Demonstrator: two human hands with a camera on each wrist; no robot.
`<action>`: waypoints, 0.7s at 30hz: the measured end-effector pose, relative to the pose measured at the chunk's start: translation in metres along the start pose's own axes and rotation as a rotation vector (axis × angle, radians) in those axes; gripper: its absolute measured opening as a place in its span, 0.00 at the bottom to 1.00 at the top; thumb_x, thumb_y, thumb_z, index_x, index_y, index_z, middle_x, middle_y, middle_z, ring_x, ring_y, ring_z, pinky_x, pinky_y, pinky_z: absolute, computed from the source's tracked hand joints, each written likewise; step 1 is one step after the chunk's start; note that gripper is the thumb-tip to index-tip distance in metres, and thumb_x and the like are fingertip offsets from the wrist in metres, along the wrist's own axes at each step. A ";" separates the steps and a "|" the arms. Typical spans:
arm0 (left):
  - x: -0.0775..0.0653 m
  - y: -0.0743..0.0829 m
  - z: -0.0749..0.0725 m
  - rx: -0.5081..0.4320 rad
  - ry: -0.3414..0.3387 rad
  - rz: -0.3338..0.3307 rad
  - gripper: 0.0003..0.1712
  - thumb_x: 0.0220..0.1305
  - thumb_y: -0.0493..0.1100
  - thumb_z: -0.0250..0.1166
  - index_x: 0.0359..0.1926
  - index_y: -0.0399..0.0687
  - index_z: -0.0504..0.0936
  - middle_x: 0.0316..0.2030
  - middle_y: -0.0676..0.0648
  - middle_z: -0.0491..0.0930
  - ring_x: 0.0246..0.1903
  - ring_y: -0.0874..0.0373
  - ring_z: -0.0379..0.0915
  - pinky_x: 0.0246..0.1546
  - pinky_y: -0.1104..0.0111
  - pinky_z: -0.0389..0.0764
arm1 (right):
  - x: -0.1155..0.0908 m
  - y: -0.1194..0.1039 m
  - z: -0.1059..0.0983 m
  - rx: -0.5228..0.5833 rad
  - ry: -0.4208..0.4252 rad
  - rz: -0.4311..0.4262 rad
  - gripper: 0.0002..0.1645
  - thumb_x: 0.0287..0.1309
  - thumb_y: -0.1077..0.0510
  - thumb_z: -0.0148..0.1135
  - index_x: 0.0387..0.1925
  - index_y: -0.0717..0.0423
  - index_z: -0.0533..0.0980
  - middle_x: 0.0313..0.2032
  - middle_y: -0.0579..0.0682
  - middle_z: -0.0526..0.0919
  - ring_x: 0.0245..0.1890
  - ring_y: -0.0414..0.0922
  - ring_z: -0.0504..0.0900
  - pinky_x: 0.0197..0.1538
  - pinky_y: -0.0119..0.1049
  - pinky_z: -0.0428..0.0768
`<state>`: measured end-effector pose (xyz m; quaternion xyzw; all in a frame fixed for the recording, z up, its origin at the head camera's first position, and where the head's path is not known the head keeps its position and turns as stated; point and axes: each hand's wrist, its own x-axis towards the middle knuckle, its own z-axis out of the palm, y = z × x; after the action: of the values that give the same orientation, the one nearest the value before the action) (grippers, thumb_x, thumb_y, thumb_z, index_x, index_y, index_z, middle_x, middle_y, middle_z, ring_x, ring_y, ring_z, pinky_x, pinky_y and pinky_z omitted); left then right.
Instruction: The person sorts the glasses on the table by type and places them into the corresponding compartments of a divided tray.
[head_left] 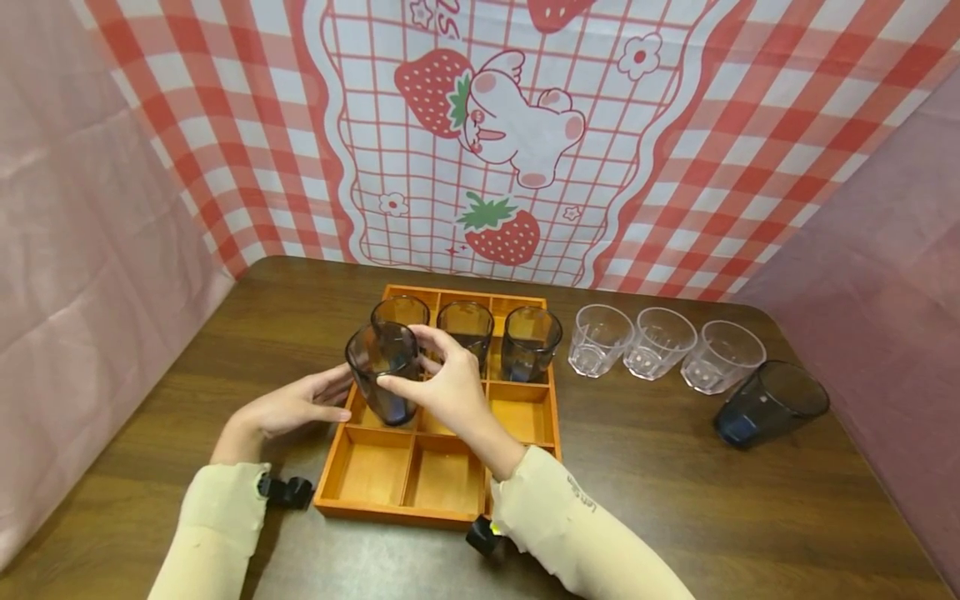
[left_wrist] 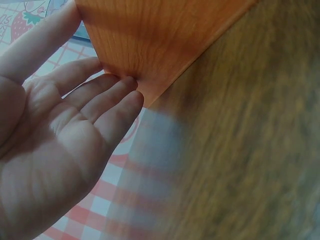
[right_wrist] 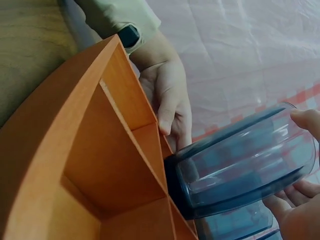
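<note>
By its rim, my right hand (head_left: 457,387) grips a dark tinted drinking glass (head_left: 375,354), slightly tilted, over a left-column compartment of the orange-brown wooden divided tray (head_left: 393,517). The right wrist view has the base of this glass right at the compartment's edge. My left hand (head_left: 288,404) rests against the tray's left side, fingers extended; in the left wrist view those fingertips (left_wrist: 131,97) touch the outer wall. Three more dark glasses stand in a row toward the tray's back: one on the left (head_left: 390,308), a middle one (head_left: 465,321) partly hidden by my right hand, one on the right (head_left: 531,342).
Right of the tray, three clear glasses (head_left: 600,337) stand in a line on the brown wooden table (head_left: 645,500). Beyond them is another dark glass (head_left: 772,404). A red-checked strawberry cloth (head_left: 517,242) hangs behind the table, with pink cloth at both sides.
</note>
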<state>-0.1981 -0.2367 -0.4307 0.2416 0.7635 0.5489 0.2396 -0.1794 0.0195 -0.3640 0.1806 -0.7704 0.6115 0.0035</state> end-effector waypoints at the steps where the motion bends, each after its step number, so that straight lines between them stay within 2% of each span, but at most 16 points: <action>1: 0.000 0.000 0.000 0.000 -0.001 0.000 0.48 0.67 0.37 0.60 0.76 0.37 0.39 0.76 0.34 0.38 0.74 0.36 0.35 0.71 0.55 0.51 | 0.000 0.001 0.000 -0.002 -0.002 0.007 0.40 0.46 0.57 0.77 0.62 0.55 0.71 0.58 0.53 0.77 0.62 0.46 0.76 0.60 0.35 0.78; 4: 0.000 0.000 0.000 -0.010 -0.008 0.009 0.47 0.67 0.37 0.60 0.76 0.37 0.39 0.76 0.34 0.37 0.74 0.36 0.34 0.71 0.71 0.58 | -0.001 0.003 -0.001 -0.002 -0.004 0.021 0.40 0.45 0.57 0.77 0.62 0.55 0.71 0.58 0.53 0.77 0.62 0.47 0.76 0.60 0.36 0.79; 6: 0.000 0.000 -0.001 -0.019 -0.013 0.018 0.47 0.67 0.37 0.60 0.76 0.38 0.39 0.76 0.34 0.37 0.74 0.37 0.33 0.66 0.82 0.59 | -0.002 0.004 -0.001 -0.005 -0.001 0.031 0.40 0.45 0.57 0.77 0.62 0.55 0.72 0.58 0.54 0.78 0.61 0.48 0.77 0.59 0.37 0.80; 8: 0.000 -0.001 -0.001 -0.029 -0.017 0.028 0.47 0.67 0.36 0.60 0.76 0.39 0.40 0.76 0.35 0.37 0.74 0.37 0.32 0.61 0.88 0.59 | -0.003 0.006 -0.002 -0.011 0.000 0.039 0.40 0.44 0.57 0.78 0.61 0.55 0.72 0.57 0.55 0.79 0.60 0.49 0.77 0.59 0.38 0.80; 14: 0.001 -0.002 -0.001 -0.052 -0.025 0.038 0.47 0.67 0.35 0.59 0.77 0.40 0.40 0.76 0.35 0.36 0.74 0.37 0.31 0.61 0.89 0.60 | -0.005 0.009 -0.003 -0.019 -0.020 0.083 0.40 0.43 0.57 0.78 0.60 0.56 0.73 0.58 0.55 0.79 0.61 0.49 0.78 0.61 0.38 0.78; 21: 0.002 -0.002 -0.001 -0.071 -0.023 0.021 0.47 0.67 0.36 0.60 0.77 0.41 0.40 0.76 0.35 0.36 0.74 0.38 0.32 0.61 0.89 0.60 | -0.005 0.013 -0.003 -0.012 -0.050 0.157 0.42 0.43 0.57 0.79 0.61 0.56 0.72 0.59 0.55 0.78 0.62 0.50 0.77 0.62 0.37 0.77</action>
<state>-0.1999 -0.2368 -0.4330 0.2473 0.7382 0.5751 0.2511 -0.1787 0.0260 -0.3773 0.1347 -0.7855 0.6007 -0.0629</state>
